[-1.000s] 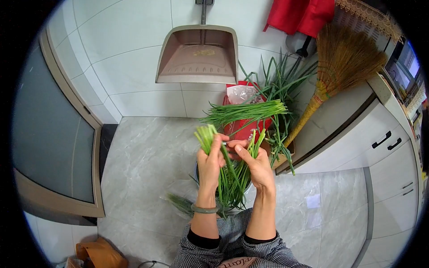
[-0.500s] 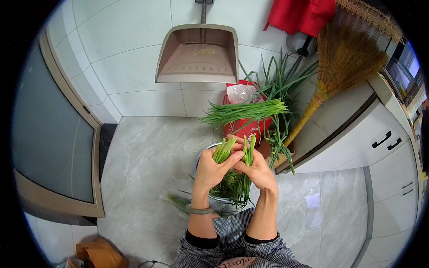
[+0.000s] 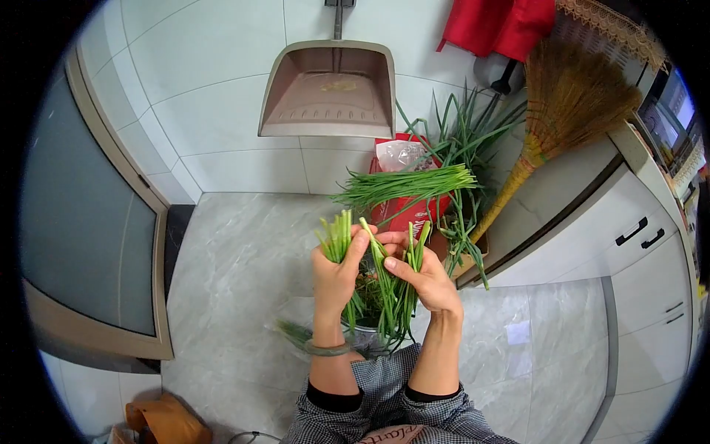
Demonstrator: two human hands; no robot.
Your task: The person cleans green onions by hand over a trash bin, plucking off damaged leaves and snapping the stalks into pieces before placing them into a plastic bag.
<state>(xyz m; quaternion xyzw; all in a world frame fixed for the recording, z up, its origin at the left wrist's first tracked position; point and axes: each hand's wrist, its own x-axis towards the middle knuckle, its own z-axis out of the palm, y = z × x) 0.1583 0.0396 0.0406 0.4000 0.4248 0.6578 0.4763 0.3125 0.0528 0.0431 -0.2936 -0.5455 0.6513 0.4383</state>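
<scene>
Over a bucket (image 3: 364,326), my left hand (image 3: 339,270) and right hand (image 3: 425,285) each curl closed around green stalks (image 3: 336,235). Drooping leaves hide much of the bucket, its tangled contents (image 3: 367,292) hard to make out; beyond, a long bundle (image 3: 414,184) lies across a red bag (image 3: 403,216) topped with clear plastic (image 3: 399,155).

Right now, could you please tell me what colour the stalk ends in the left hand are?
The stalk ends are light green, clearest in the head view.

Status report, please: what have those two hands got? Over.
Left bare hand: gripping slender green stalks, pale ends up. Right bare hand: holding more, tips hanging. Red printed bag beyond; nothing visibly blocking the hands.
</scene>
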